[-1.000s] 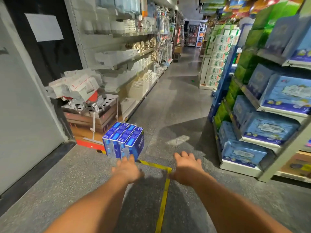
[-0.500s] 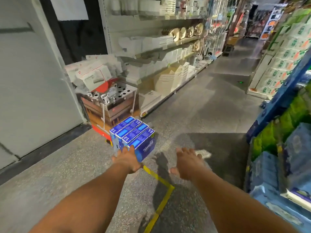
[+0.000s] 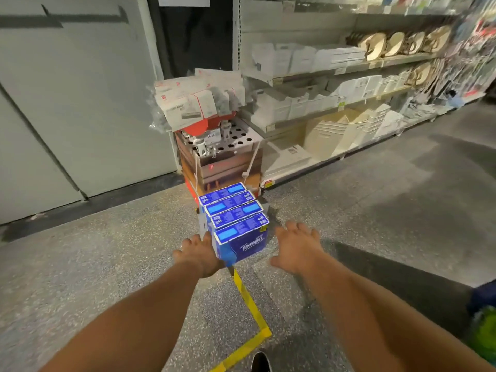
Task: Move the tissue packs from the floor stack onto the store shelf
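A row of several blue tissue packs (image 3: 233, 218) stands on the speckled floor, the nearest one showing white "Tempo" lettering. My left hand (image 3: 198, 252) is at the left side of the nearest pack, fingers spread and touching or nearly touching it. My right hand (image 3: 296, 247) hovers open a little to the right of the same pack, apart from it. Neither hand holds anything. The tissue shelf is out of view, apart from a blue and green edge (image 3: 483, 318) at the far right.
Behind the packs stands a cardboard display box (image 3: 222, 162) piled with packaged goods. A shelf unit of white storage boxes (image 3: 335, 103) runs along the right. A grey wall (image 3: 80, 103) is at the left. Yellow floor tape (image 3: 249, 304) runs toward my shoe (image 3: 260, 362).
My view has turned left and down toward the floor stack, and the tissue shelf has slid out of frame. Both hands have moved closer to the nearest pack, one on each side.
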Tool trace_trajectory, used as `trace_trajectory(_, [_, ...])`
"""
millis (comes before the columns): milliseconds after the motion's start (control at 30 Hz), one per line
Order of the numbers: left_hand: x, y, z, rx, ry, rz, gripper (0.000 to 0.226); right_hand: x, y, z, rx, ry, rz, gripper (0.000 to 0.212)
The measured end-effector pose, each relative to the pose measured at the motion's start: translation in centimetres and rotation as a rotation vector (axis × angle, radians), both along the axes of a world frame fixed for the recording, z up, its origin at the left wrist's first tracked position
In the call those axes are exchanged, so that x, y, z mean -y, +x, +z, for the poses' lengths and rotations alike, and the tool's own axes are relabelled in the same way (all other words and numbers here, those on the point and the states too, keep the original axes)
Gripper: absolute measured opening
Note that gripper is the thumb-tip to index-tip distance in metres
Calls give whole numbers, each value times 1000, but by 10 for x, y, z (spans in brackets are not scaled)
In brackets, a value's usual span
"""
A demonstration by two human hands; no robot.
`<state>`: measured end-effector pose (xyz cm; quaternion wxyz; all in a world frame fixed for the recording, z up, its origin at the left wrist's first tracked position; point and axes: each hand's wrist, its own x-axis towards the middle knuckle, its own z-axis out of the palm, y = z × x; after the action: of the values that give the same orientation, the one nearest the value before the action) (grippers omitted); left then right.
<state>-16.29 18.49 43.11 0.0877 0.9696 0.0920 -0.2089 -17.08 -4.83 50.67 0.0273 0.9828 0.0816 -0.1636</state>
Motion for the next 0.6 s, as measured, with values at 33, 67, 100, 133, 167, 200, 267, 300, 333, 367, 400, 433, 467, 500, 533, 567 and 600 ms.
trace_trajectory(33, [11,17,-4,-4,2,8,103,9,18,-1,-2,5,6,84])
trace_trajectory(67, [21,36,-9,-16,0,14,102,18,36,-1,-6,9,12,85])
trace_trajectory(100, [32,54,-13,-30,-7,21,102,29,53,-1,-5,17,19,84])
trace_trajectory(133, [43,72,-18,-41,-16,30,101,40,70,0,-2,19,18,84])
trace_trajectory(167, [53,88,-21,-48,-24,37,100,51,89,-1,-3,20,11,84])
trace_trajectory(200, [62,102,-23,-54,-29,41,99,62,107,-1,-9,23,-3,85])
trace_trajectory(267, [79,124,-27,-56,-38,52,99,84,142,-4,-12,38,-22,87])
trace_trajectory(300, [85,132,-28,-62,-37,60,99,93,158,-7,-20,36,-22,89])
trace_trajectory(333, [89,140,-30,-69,-32,73,100,99,172,-11,-35,30,-12,89])
trace_trajectory(367, [92,150,-31,-73,-25,98,100,102,188,-17,-54,25,8,89])
trace_trajectory(400, [93,161,-34,-75,-21,129,101,103,204,-25,-71,32,37,89])
trace_trajectory(433, [94,173,-37,-74,-22,163,102,101,220,-36,-88,47,69,88])
trace_trajectory(467, [94,185,-42,-71,-29,199,103,98,237,-47,-104,68,99,87])
trace_trajectory(500, [96,197,-46,-70,-34,229,103,94,254,-60,-120,90,125,85])
trace_trajectory(533, [99,207,-50,-73,-31,250,102,89,272,-71,-137,105,150,86])
trace_trajectory(567, [102,217,-55,-74,-22,269,102,85,290,-82,-159,121,168,87])
trace_trajectory(600, [104,228,-63,-73,-4,288,101,82,308,-93,-182,136,182,88])
